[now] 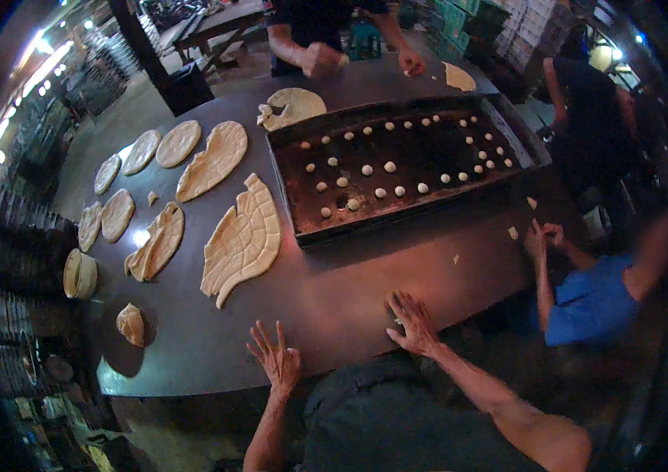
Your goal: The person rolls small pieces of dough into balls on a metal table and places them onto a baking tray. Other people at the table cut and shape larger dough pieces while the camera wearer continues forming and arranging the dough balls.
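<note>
**Small dough balls set out in a dark tray as two bare hands are held over the table's near edge**

The left hand [275, 362] is seen at the near edge of the metal table [334, 291], its fingers spread and clenched on nothing that can be seen. The right hand [412, 326] is held palm down over the tabletop, its fingers slightly bent; whether anything is covered or gripped beneath it cannot be told.

Beyond the right hand, a large dark tray [444, 149] is set on the table. Small pale dough balls [367, 170] are scattered in loose rows across its floor, apart from one another for the most part. Left of the tray, a torn-edged dough sheet [247, 240] is marked with crossing lines into small sections. Farther left, flat dough rounds [179, 144] are laid out, and a folded dough piece [155, 244] is placed near them. A crumpled dough lump [131, 325] is left near the table's left edge, with a pale round container [80, 274] just beyond it.

At the right, small dough scraps [513, 233] are strewn near the hands of a co-worker in a blue shirt [593, 299]. Across the table, another co-worker's hand [322, 60] is held closed. Behind, green crates [444, 31] are stacked; any marking on them is too blurred to be read.
</note>
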Demonstrator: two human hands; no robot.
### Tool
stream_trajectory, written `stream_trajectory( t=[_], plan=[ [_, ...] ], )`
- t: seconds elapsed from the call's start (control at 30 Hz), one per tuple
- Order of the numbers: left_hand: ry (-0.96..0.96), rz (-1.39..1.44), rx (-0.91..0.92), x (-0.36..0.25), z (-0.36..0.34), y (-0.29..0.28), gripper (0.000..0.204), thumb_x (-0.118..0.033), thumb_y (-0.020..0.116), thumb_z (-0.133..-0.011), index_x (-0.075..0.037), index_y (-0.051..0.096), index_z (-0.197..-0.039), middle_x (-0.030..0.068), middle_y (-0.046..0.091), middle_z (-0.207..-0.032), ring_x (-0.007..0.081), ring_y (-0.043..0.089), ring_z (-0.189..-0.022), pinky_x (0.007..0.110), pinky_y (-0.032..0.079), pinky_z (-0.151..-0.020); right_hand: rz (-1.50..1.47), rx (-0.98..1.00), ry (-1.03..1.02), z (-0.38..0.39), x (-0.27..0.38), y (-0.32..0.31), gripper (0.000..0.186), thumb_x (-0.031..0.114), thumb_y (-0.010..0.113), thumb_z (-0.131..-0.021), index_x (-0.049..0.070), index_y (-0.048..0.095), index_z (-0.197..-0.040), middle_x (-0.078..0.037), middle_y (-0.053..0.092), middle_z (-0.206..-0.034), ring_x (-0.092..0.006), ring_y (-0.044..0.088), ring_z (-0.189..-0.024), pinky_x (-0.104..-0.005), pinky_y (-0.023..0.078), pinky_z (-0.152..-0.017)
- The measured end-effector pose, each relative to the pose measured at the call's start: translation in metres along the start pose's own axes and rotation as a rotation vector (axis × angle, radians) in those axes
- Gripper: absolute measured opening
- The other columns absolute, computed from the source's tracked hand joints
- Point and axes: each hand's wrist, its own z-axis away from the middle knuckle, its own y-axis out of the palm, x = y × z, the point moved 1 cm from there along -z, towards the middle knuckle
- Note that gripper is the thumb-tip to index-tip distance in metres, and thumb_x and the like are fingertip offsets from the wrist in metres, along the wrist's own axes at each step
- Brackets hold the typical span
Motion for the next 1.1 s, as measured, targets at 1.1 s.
stream_trajectory(
  t=[1.1],
  plan=[
    [0.205,0.148,-0.019,0.014,-0.045,0.072,0.063,-0.032,0.041,-0.106,-0.006,0.027,-0.161,0.0246,0.023,-0.167,0.0442,0.020,-0.154,0.063,0.011,-0.123,-0.186,-0.116,-0.145,-0.045,-0.069,0.047,0.053,0.015,0.042,-0.106,0.014,0.035,-0.158,-0.010,0.024,-0.168,-0.0312,0.028,-0.153,-0.0430,0.024,-0.126]
  ],
)
